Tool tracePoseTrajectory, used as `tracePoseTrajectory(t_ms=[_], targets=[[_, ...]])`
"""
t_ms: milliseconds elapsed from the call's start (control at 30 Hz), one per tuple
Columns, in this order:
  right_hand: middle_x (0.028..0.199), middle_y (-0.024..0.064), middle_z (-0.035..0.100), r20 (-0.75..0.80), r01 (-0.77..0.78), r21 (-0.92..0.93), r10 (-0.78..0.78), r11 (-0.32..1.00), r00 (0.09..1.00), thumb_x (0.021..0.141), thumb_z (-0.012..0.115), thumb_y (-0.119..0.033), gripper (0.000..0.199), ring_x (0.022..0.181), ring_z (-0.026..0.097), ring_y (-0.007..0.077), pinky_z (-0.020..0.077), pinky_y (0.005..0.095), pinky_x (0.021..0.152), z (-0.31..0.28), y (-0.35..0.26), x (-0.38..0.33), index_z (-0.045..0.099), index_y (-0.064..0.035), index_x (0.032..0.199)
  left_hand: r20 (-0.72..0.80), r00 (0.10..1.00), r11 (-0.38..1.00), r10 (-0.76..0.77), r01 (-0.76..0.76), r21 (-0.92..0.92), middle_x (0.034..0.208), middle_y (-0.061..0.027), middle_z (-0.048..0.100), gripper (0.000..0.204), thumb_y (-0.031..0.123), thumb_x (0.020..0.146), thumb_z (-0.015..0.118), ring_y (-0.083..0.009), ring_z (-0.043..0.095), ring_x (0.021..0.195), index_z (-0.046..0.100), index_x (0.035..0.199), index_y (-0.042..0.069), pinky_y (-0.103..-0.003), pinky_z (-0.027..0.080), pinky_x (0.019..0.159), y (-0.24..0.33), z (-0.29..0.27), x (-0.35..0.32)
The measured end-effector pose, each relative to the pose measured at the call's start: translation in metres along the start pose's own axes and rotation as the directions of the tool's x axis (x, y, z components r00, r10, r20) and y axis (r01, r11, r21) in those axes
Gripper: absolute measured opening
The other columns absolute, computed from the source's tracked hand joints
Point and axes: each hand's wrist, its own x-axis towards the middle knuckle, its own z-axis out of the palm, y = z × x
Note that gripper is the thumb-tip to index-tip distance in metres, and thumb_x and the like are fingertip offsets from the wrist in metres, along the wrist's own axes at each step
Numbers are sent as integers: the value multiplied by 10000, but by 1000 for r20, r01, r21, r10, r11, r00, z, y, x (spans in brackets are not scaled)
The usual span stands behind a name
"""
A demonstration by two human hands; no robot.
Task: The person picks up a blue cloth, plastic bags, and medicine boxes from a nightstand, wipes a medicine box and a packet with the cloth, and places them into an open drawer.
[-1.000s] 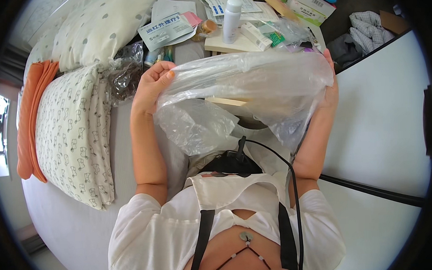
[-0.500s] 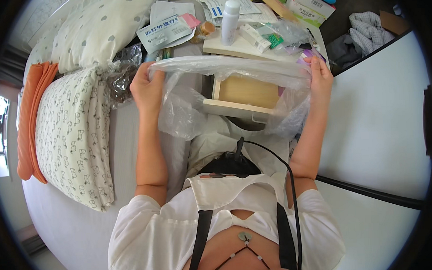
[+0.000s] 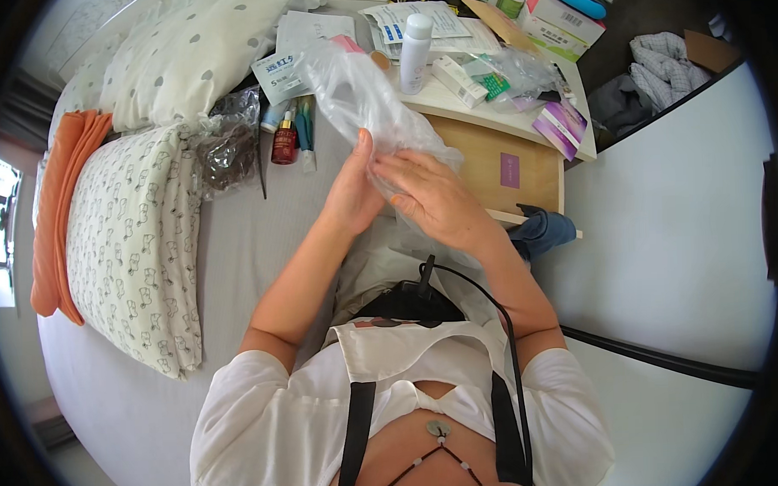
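Note:
A clear plastic bag (image 3: 362, 94) is bunched together between my two hands, its loose upper part leaning away toward the far left. My left hand (image 3: 355, 191) grips the bag's near side with the thumb pointing up. Across the gathered plastic lies my right hand (image 3: 443, 202), its fingers pressing the bag against the left hand. Whether anything is inside the bag cannot be made out. Just beyond my right hand stands a pulled-out wooden drawer (image 3: 463, 146) with a small purple card (image 3: 510, 170) in it.
The bedside table (image 3: 440, 100) bears a white spray can (image 3: 414, 55), a small box (image 3: 459, 81) and packets. On the bed lie a red dropper bottle (image 3: 284, 144), tubes (image 3: 306, 139), a bagged brown item (image 3: 229, 154) and folded bedding (image 3: 132, 243). Dark blue cloth (image 3: 543, 231) hangs at the drawer's corner.
My hands have come together from wide apart. The bag, stretched open between them before, is now gathered into a bunch, uncovering the drawer and the bottle and tubes on the bed.

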Motion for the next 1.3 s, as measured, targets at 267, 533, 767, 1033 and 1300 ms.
tracePoseTrajectory(t_ms=[267, 533, 767, 1033, 1300], targets=[[1153, 114, 529, 80, -437, 411, 446, 800, 892, 768, 628, -173, 436, 1032, 517, 247, 427, 360, 841, -14, 12, -17, 507, -53, 1169, -52, 999, 983, -16, 6, -183, 1247, -158, 448, 416, 279, 924, 382, -307, 432, 1149, 361, 1254, 27, -462, 334, 980, 16, -26, 14], [1275, 125, 416, -26, -387, 410, 434, 826, 900, 691, 707, -171, 893, 1023, 509, 232, 427, 332, 842, 11, 24, -16, 146, -80, 1380, 283, 937, 844, -202, 314, -436, 1294, -134, 413, 455, 300, 933, 355, -276, 424, 1175, 327, 1286, 16, -422, 356, 978, 1, -5, 0], [1237, 143, 427, -296, -325, 111, 343, 939, 892, 666, 701, -131, 806, 1034, 483, 261, 403, 359, 856, -7, 17, -15, 267, -113, 1345, 9, 956, 953, -294, 292, 84, 1113, -94, 549, 380, 135, 859, 532, -167, 556, 989, 434, 1198, -5, -307, 466, 842, -11, -14, 0], [1227, 130, 440, -214, 83, -447, -196, 891, 957, 640, 671, -101, 411, 1122, 401, 325, 337, 424, 937, -13, 12, -12, 600, -133, 1044, 208, 973, 744, -99, -67, 665, 975, -77, 564, 579, 113, 736, 674, -127, 545, 890, 381, 1213, -34, -263, 449, 779, 5, -15, 0], [744, 23, 581, -53, -330, 794, 600, 510, 798, 802, 562, -98, 70, 673, 549, 101, 452, 229, 653, -4, 34, -32, 526, -58, 757, 214, 923, 474, 320, -351, 808, 905, -61, 557, 425, 192, 789, 615, -124, 536, 735, 489, 1172, 57, -244, 442, 656, 6, -17, -2]])
